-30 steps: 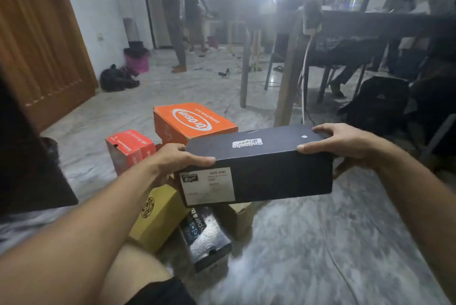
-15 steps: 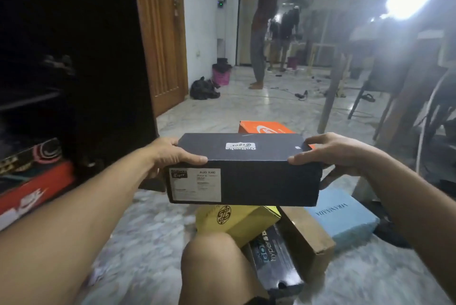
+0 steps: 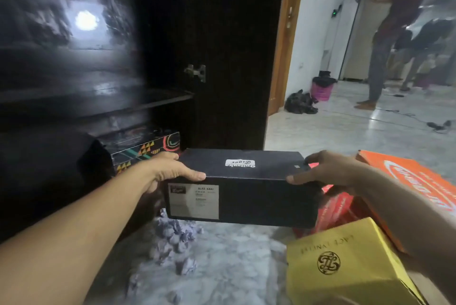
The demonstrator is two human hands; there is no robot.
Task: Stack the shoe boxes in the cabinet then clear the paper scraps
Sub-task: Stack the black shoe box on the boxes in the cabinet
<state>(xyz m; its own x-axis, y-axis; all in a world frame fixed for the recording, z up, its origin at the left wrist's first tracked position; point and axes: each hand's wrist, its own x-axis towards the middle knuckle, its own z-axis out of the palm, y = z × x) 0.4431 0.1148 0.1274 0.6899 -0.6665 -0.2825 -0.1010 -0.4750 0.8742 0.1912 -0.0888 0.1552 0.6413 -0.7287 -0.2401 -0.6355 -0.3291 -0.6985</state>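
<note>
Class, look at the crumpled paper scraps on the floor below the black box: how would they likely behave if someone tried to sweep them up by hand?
The paper scraps look loosely crumpled, so they are probably very light and would squash rather than resist. They lie as many separate lumps on smooth floor, so a push would likely scatter or roll some.

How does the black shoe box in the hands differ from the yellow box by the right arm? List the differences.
1. The black shoe box is held off the floor between the left hand and right hand; the yellow box lies low, untouched.
2. The black shoe box sits level; the yellow box is tilted.
3. The black shoe box bears white labels; the yellow box bears a dark round emblem.
Both are closed, lidded cardboard boxes.
</note>
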